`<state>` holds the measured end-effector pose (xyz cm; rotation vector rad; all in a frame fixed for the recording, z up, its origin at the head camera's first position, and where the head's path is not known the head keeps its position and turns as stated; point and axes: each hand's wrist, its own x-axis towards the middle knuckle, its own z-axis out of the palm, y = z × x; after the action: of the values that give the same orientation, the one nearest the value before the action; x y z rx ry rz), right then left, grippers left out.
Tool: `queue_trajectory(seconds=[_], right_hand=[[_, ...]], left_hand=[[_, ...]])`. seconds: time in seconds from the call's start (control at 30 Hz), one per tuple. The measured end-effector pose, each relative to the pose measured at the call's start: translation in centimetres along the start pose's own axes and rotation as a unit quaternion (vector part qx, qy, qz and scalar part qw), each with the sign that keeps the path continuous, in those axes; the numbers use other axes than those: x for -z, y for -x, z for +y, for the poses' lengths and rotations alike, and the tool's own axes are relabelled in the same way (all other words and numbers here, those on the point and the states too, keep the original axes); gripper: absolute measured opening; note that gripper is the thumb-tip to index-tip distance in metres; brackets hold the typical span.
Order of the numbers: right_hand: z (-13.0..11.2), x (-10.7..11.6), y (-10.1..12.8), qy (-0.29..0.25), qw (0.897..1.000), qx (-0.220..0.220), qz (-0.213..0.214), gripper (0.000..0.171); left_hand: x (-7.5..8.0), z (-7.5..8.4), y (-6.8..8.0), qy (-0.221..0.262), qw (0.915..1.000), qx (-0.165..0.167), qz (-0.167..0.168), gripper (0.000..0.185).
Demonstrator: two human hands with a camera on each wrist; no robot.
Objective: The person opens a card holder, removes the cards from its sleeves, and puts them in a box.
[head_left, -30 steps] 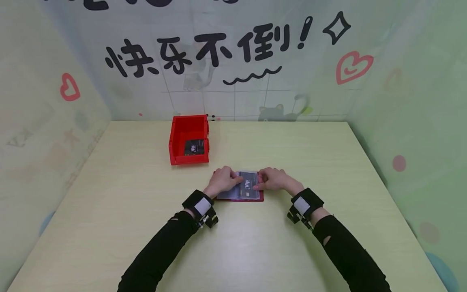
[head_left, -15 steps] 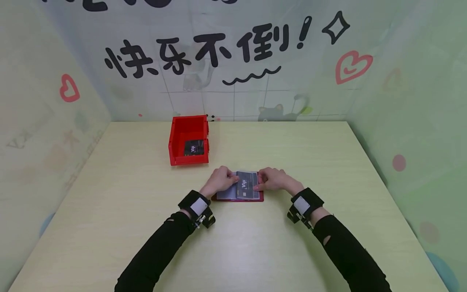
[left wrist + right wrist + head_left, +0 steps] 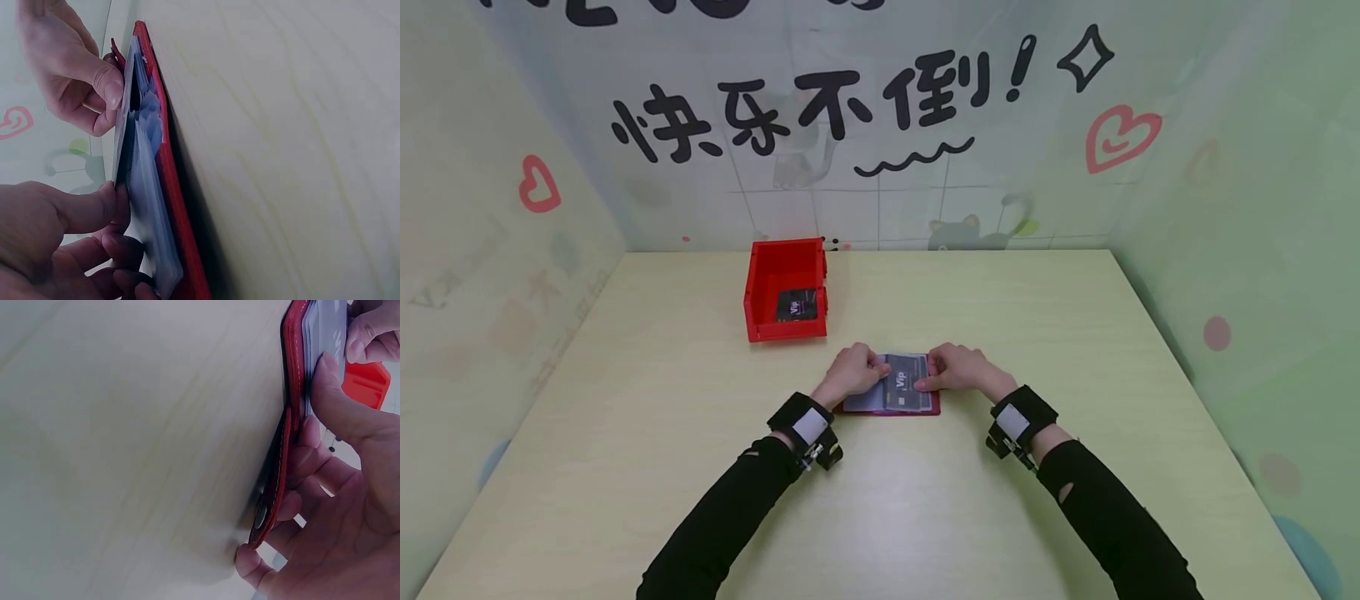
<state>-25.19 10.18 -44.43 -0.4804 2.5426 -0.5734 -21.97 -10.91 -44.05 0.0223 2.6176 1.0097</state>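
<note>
A red card holder [image 3: 935, 405] lies opened on the table, with clear plastic sleeves [image 3: 150, 194] inside. On its right half is a dark grey card [image 3: 900, 393] printed "Vip". My left hand [image 3: 852, 372] pinches the card's left edge between thumb and fingers. My right hand [image 3: 958, 368] grips the holder's right side, its thumb pressing on the card and sleeves. In the right wrist view, the other fingers are behind a red flap [image 3: 275, 481] with a metal snap. How far the card sits inside a sleeve, I cannot tell.
Behind and left of the holder stands a red bin [image 3: 786, 331], with another dark "Vip" card [image 3: 797, 306] lying in it. The pale wooden table [image 3: 880, 517] meets printed walls at the back and sides.
My left hand has shifted slightly left, and the card has slid a little left with it. My right hand stays at the holder's right side.
</note>
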Motion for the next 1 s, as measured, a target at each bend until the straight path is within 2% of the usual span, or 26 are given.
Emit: queue_trajectory(seconds=[0.47,0.73,1.0], right_hand=[[-0.73,0.24,-0.04,-0.007,1.000,-0.019,-0.011,0.034],[-0.67,0.04,-0.33,-0.005,1.000,-0.026,-0.008,0.034],[-0.67,0.08,-0.21,-0.002,1.000,-0.026,-0.010,0.034]], left_hand=[[0.31,-0.10,0.17,0.004,0.9998,0.021,-0.006,0.024],[0.26,-0.29,0.07,0.004,0.9998,0.017,-0.007,0.024],[0.47,-0.45,0.20,0.022,0.9994,0.027,-0.004,0.024]])
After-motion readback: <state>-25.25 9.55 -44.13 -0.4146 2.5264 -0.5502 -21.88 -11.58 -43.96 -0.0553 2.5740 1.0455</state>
